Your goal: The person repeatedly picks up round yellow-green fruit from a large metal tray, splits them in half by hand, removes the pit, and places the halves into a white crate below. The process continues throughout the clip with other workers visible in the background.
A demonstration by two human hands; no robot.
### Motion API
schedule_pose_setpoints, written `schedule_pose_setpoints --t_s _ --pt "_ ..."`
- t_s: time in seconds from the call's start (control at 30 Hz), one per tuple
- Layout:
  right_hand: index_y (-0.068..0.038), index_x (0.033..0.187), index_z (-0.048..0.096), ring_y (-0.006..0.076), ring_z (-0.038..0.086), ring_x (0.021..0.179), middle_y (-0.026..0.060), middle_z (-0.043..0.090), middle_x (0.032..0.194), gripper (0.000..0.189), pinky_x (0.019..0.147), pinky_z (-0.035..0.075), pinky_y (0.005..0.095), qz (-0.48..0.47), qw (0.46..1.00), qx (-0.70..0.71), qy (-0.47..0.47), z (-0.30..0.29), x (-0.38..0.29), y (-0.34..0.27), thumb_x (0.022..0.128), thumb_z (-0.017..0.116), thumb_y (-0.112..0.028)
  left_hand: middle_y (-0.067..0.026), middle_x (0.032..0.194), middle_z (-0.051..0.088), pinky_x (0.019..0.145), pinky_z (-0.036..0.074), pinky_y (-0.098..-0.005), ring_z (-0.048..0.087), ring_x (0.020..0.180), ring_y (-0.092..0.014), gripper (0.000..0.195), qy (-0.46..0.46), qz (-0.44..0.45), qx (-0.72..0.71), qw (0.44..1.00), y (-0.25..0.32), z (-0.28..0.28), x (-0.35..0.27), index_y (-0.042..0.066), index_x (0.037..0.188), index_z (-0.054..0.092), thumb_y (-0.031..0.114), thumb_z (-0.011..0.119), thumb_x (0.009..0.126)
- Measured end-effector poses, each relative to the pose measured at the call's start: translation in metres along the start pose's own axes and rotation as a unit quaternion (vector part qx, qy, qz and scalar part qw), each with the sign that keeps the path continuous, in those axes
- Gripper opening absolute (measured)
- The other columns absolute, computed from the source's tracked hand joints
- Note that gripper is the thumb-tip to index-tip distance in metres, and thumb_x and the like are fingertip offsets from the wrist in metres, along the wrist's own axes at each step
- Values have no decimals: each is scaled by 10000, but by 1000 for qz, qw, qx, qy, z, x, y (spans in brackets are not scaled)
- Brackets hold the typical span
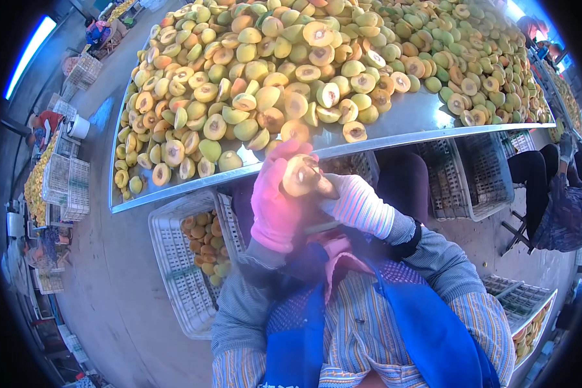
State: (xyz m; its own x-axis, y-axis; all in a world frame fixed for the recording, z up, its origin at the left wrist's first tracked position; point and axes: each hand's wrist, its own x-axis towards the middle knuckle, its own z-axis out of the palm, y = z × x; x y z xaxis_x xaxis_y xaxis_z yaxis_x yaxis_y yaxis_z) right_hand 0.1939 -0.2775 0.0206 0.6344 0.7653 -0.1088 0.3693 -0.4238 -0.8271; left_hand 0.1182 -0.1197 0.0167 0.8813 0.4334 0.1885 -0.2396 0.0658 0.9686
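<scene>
My left hand (277, 203), in a pink glove, cups a halved stone fruit (298, 178) that looks like a peach, cut face turned up. My right hand (363, 203), in a striped knit glove, meets it from the right. It grips a small tool (315, 169) with a thin dark end against the fruit's centre; most of the tool is hidden by the fingers. Both hands are just off the near edge of a metal table (397, 133). Heaped on that table are many peach halves (257, 72), some with the pit or its brown hollow showing.
Beside my left arm, a white plastic crate (174, 271) holds fruit halves (206, 242). More crates (480, 179) stand under the table at right and another (528, 300) behind my right elbow. A seated person (562, 203) is at the right; other people and fruit tables (41, 182) lie left.
</scene>
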Motion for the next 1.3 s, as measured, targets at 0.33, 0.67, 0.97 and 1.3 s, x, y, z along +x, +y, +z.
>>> schedule_pose_setpoints --t_s 0.33,0.67,0.97,1.3 --pt "-57 1177 683 453 683 904 240 717 929 350 774 566 461 27 998 -56 -2 7 2 7 855 672 -193 -150 1081 720 849 573 -355 703 954 -238 319 57 20 95 994 -13 13 -2 -23 1215 611 205 610 991" --pt "-64 1065 671 408 699 839 184 722 904 269 759 564 470 26 996 -34 -76 21 -6 13 854 653 -229 -149 876 731 758 562 -315 688 758 -207 619 56 -130 -106 984 -4 14 -1 -87 1201 566 486 368 1076" --pt "-38 1038 682 371 686 786 181 700 882 317 716 555 447 -31 978 -123 -166 12 0 10 846 718 -287 -188 861 730 692 571 -399 694 753 -305 614 -31 -68 -214 974 1 2 -1 9 765 679 433 396 1108" --pt "-57 953 731 118 663 801 19 707 843 109 750 537 330 -13 888 355 -293 18 -12 14 882 762 -134 -265 842 692 692 564 -410 664 710 -327 529 -69 -140 -195 968 0 -9 -17 35 773 589 425 424 1090"
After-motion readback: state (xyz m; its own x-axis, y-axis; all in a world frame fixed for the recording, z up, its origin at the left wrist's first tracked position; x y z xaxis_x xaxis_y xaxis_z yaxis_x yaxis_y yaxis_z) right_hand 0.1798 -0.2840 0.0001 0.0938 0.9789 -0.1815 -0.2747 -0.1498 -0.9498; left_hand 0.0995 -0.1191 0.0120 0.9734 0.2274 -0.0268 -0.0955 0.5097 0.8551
